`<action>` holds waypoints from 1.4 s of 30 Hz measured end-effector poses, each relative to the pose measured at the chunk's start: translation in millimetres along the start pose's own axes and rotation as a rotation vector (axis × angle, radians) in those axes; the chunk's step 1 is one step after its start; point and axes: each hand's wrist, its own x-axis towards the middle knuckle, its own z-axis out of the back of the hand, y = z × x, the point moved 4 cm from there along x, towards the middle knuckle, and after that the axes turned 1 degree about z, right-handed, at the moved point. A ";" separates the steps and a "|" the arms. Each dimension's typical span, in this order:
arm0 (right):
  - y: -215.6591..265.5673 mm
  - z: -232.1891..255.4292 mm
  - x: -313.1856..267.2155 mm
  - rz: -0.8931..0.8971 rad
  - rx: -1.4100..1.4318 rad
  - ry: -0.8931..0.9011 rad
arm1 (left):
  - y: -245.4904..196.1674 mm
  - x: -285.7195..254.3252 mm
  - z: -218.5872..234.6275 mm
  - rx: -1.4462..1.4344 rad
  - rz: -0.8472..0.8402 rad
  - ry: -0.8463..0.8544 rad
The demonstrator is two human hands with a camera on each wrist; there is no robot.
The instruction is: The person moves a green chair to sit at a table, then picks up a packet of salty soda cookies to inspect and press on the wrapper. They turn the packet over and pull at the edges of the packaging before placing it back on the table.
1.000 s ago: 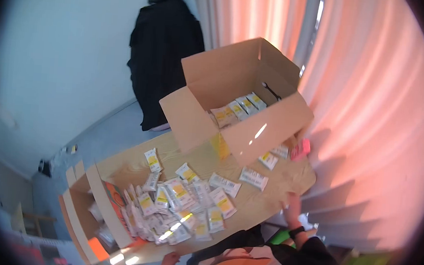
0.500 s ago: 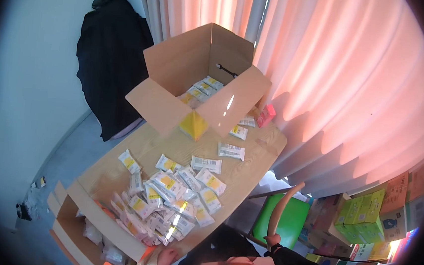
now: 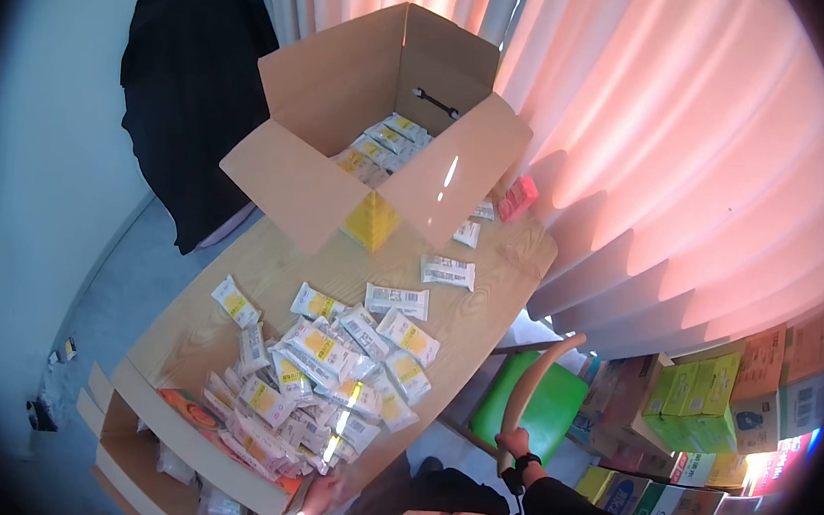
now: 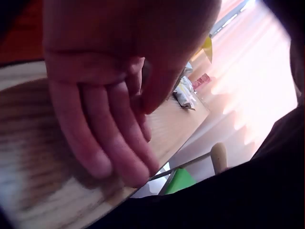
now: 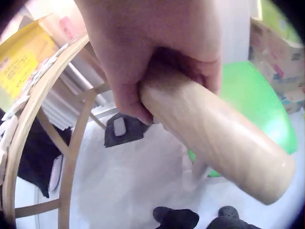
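Note:
In the head view my right hand (image 3: 514, 442) grips the curved wooden rail (image 3: 528, 388) of a chair with a green seat (image 3: 555, 409). Up close in the right wrist view, fingers and thumb wrap the rounded rail (image 5: 219, 133), whose blunt end points toward the lower right. My left hand (image 3: 319, 494) is at the table's near edge, beside the lying carton (image 3: 195, 434); the left wrist view has its fingers (image 4: 126, 152) loosely bent over the wood, holding nothing. Next to that hand spreads a pile of white and yellow packets (image 3: 323, 347).
A large open carton (image 3: 329, 86) with rows of packets inside stands at the table's far end. A pink box (image 3: 517, 198) sits by the curtain (image 3: 670, 181). Stacked cartons (image 3: 695, 406) fill the right side. A black-draped shape (image 3: 192, 95) stands behind the table (image 3: 277, 257).
The view has turned right and down, bringing the chair and stacked cartons into sight. My right hand has left the table's right end and now grips the chair rail. The left hand has come onto the table edge.

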 end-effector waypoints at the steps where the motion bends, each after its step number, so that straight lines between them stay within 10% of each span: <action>1: 3.9 -6.9 5.3 0.061 0.052 -0.039 | 11.1 4.4 0.1 0.290 -0.213 -0.019; 3: 20.4 -19.1 13.1 0.104 0.071 -0.002 | -30.1 -14.8 -8.1 0.355 -0.353 -0.124; 5: 26.9 -38.4 25.6 0.145 0.100 0.072 | -80.8 -20.1 -13.8 0.653 -0.123 -0.119; 15: 95.1 -53.4 -12.0 0.246 0.131 0.200 | -149.2 -11.2 -87.4 0.566 -0.174 -0.083; 19: 96.9 -50.2 -10.3 0.278 0.199 0.374 | -156.6 35.2 -130.0 0.521 -0.550 -0.102; 24: 78.3 -57.5 9.1 0.558 0.478 0.691 | -196.4 57.4 -178.4 0.404 -0.423 -0.238; 29: 33.0 3.7 37.3 0.795 0.305 0.656 | -191.7 49.4 -232.9 0.593 -0.567 -0.648; 36: -68.3 85.3 155.8 0.858 -0.105 0.457 | -163.0 110.9 -264.5 0.614 -0.387 -0.700; 42: 22.9 226.7 179.3 1.011 -0.688 0.345 | -136.8 139.1 -252.1 0.443 -0.051 -0.774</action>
